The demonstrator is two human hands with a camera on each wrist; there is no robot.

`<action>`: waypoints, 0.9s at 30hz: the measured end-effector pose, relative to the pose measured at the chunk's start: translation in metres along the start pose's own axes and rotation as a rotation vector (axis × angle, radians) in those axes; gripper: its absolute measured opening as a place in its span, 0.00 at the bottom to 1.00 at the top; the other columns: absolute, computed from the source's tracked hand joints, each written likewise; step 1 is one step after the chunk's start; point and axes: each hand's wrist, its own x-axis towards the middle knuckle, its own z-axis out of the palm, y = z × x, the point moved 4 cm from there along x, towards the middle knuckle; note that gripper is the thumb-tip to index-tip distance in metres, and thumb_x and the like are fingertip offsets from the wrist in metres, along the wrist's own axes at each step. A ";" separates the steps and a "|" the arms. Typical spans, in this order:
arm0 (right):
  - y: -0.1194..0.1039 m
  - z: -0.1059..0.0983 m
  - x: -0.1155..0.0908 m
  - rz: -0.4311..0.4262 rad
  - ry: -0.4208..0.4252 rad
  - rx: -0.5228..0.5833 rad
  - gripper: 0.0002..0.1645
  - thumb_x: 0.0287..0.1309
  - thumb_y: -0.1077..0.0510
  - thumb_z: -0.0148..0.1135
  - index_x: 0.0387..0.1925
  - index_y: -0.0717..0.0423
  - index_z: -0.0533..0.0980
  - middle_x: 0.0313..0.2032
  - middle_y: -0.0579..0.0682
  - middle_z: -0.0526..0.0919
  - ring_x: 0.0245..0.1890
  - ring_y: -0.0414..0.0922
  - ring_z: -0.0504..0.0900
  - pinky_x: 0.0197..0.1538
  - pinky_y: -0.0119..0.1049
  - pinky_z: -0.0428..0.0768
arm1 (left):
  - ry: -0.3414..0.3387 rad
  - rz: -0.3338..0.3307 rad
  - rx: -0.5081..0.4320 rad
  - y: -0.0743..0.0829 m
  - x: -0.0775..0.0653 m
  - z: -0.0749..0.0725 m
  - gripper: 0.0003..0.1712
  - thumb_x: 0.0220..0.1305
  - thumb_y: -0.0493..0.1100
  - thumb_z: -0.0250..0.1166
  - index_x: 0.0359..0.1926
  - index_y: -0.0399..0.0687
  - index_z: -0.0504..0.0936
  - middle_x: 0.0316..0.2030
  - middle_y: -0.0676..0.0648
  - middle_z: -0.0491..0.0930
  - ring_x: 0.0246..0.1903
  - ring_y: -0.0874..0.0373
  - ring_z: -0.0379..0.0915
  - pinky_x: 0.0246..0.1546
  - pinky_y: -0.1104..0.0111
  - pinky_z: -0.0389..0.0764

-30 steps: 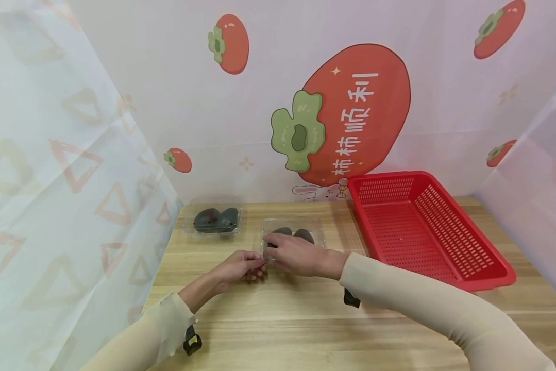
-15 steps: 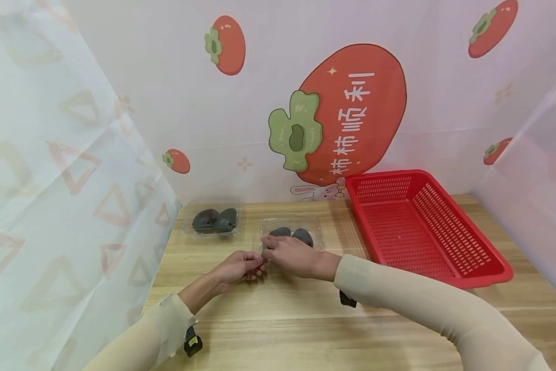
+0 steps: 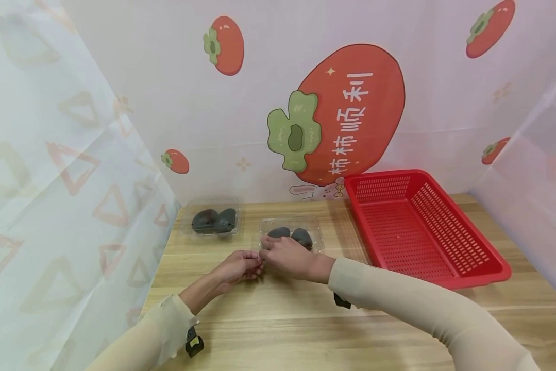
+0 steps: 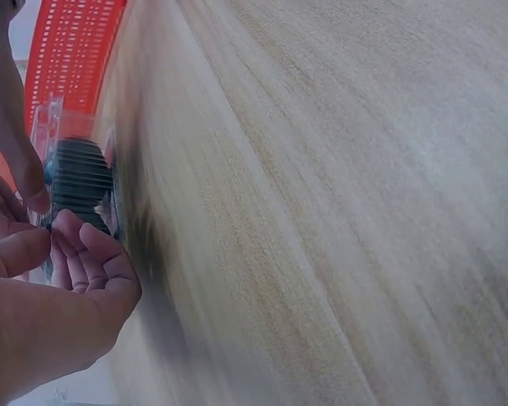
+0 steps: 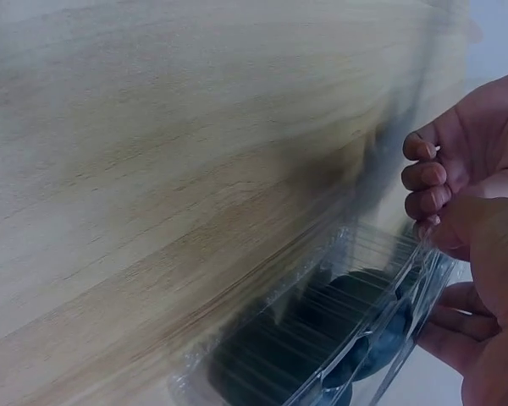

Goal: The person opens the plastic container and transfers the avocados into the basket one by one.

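Observation:
A clear plastic clamshell box [image 3: 318,226] with dark, avocado-like fruits [image 3: 302,237] stands on the table in front of me. My left hand [image 3: 238,265] is at its near left corner, thumb and index finger pinching the edge, the other fingers loosely curled. From the right, my right hand [image 3: 289,255] reaches over the same corner. In the right wrist view the right thumb [image 5: 470,224] is at the corner of the box [image 5: 309,288], with fingers behind the lid. The fingers partly cover the pinched edge. Dark fruits also show through the ribbed wall in the left wrist view.
Farther left stands a second clear box [image 3: 233,203] with similar dark fruits [image 3: 215,220]. A red perforated basket [image 3: 444,203] is at the right of the wooden table [image 3: 278,330]. Printed cloth walls close off the back and both sides.
My right hand has shifted slightly left and nearer to me along the box's near edge. The left hand stays at the corner. The whole view has drifted a little.

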 end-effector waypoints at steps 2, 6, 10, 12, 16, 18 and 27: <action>-0.001 0.000 0.001 0.001 0.011 -0.012 0.04 0.70 0.60 0.67 0.39 0.52 0.86 0.38 0.47 0.81 0.37 0.40 0.83 0.34 0.34 0.85 | 0.008 0.001 0.005 0.000 0.000 0.000 0.10 0.81 0.34 0.52 0.44 0.35 0.80 0.39 0.45 0.81 0.38 0.57 0.77 0.41 0.68 0.79; -0.001 0.000 0.003 0.010 0.026 -0.018 0.04 0.69 0.60 0.67 0.37 0.52 0.86 0.34 0.47 0.80 0.34 0.39 0.81 0.32 0.34 0.84 | 0.015 0.005 0.010 0.000 0.001 0.001 0.10 0.81 0.33 0.52 0.41 0.37 0.79 0.37 0.46 0.80 0.38 0.57 0.76 0.41 0.68 0.79; -0.001 0.001 0.004 0.023 0.031 -0.019 0.04 0.69 0.59 0.68 0.36 0.52 0.86 0.33 0.46 0.79 0.31 0.39 0.80 0.30 0.34 0.83 | 0.018 0.008 0.017 0.002 0.003 0.002 0.10 0.80 0.33 0.52 0.39 0.38 0.77 0.36 0.47 0.78 0.37 0.56 0.75 0.41 0.67 0.78; -0.002 0.000 0.004 0.031 0.037 -0.022 0.05 0.68 0.59 0.69 0.34 0.52 0.86 0.32 0.46 0.78 0.29 0.39 0.79 0.29 0.34 0.82 | 0.026 0.008 0.026 0.003 0.004 0.002 0.10 0.79 0.33 0.53 0.38 0.39 0.77 0.35 0.47 0.78 0.36 0.56 0.74 0.40 0.67 0.77; -0.002 -0.001 0.006 0.051 0.038 -0.013 0.06 0.68 0.59 0.68 0.33 0.51 0.86 0.32 0.46 0.78 0.27 0.40 0.78 0.29 0.33 0.81 | 0.047 0.009 0.051 0.005 0.003 0.004 0.10 0.77 0.33 0.53 0.35 0.41 0.76 0.34 0.47 0.77 0.35 0.56 0.73 0.39 0.67 0.78; -0.002 -0.001 0.006 0.058 0.031 0.003 0.06 0.68 0.59 0.68 0.33 0.51 0.86 0.32 0.46 0.78 0.27 0.39 0.79 0.29 0.33 0.81 | 0.057 0.004 0.064 0.005 0.003 0.004 0.10 0.76 0.33 0.53 0.34 0.42 0.76 0.33 0.47 0.77 0.34 0.56 0.73 0.39 0.66 0.77; 0.005 -0.002 0.001 0.049 0.035 0.149 0.04 0.69 0.58 0.69 0.36 0.49 0.87 0.39 0.46 0.83 0.29 0.36 0.80 0.33 0.33 0.83 | 0.056 0.014 0.135 0.009 0.001 0.002 0.09 0.73 0.34 0.53 0.35 0.41 0.77 0.32 0.47 0.78 0.33 0.55 0.73 0.39 0.65 0.78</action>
